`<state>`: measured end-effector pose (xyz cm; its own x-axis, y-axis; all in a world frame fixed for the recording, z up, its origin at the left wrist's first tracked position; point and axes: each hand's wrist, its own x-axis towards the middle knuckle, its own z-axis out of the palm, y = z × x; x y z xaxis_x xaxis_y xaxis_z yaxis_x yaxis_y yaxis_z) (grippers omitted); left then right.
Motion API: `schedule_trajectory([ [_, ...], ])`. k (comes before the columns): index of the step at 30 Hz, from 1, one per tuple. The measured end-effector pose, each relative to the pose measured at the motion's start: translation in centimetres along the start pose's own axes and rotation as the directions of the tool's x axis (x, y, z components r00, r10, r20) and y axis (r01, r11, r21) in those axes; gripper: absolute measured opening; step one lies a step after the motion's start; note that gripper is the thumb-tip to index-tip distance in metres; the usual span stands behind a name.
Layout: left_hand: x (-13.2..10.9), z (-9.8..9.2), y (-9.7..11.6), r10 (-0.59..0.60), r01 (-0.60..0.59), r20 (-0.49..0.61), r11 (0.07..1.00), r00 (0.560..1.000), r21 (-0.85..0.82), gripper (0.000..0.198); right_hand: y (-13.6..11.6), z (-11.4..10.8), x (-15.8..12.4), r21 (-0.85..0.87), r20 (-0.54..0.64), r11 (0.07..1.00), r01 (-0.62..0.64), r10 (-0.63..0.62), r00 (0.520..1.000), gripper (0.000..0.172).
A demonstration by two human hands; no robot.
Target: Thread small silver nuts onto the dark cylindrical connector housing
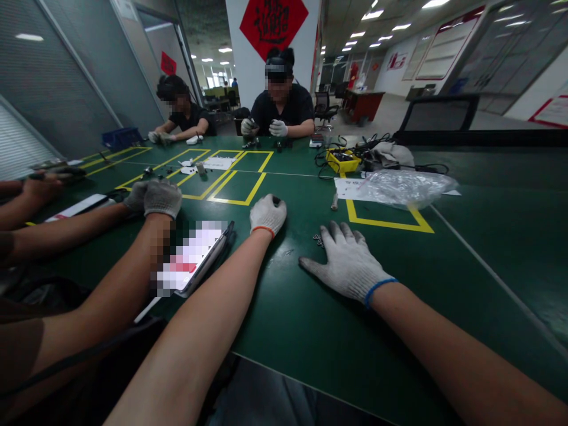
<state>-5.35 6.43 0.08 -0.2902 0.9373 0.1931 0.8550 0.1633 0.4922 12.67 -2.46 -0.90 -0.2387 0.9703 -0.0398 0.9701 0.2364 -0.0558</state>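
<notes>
My left hand [268, 214], in a white knit glove with an orange cuff, rests curled on the green table [284, 307]. A dark patch shows at the top of its closed fingers; whether it is a held thing or the soiled glove tip I cannot make out. To the right, my right hand [350, 260], gloved with a blue cuff, lies palm down with its fingers spread. Beside its index finger is a small cluster of metal rings or nuts [318, 239], partly covered by the fingers. Just beyond the fingertips stands a small metal piece [334, 201].
A tablet-like device [195, 260] lies left of my left forearm. A neighbour's gloved hands [162, 198] are farther left. Past my right hand are a clear plastic bag [406, 186], a yellow bin [342, 161] and tangled cables. Two people sit across, among yellow tape outlines [239, 201].
</notes>
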Motion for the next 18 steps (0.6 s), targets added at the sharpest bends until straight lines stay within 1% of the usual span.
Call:
schedule_trajectory([
  [12, 0.02, 0.04, -0.25, 0.028, -0.028, 0.004, 1.0, 1.0, 0.01, 0.028, -0.6, -0.44, -0.22, 0.022, 0.014, 1.0, 0.01, -0.011, 1.0, 0.105],
  [18, 0.05, -0.03, -0.16, 0.018, -0.019, 0.032, 0.999, 0.999, 0.031, 0.03, -0.97, -0.55, -0.35, 0.041, 0.008, 0.998, 0.039, -0.039, 0.999, 0.105],
])
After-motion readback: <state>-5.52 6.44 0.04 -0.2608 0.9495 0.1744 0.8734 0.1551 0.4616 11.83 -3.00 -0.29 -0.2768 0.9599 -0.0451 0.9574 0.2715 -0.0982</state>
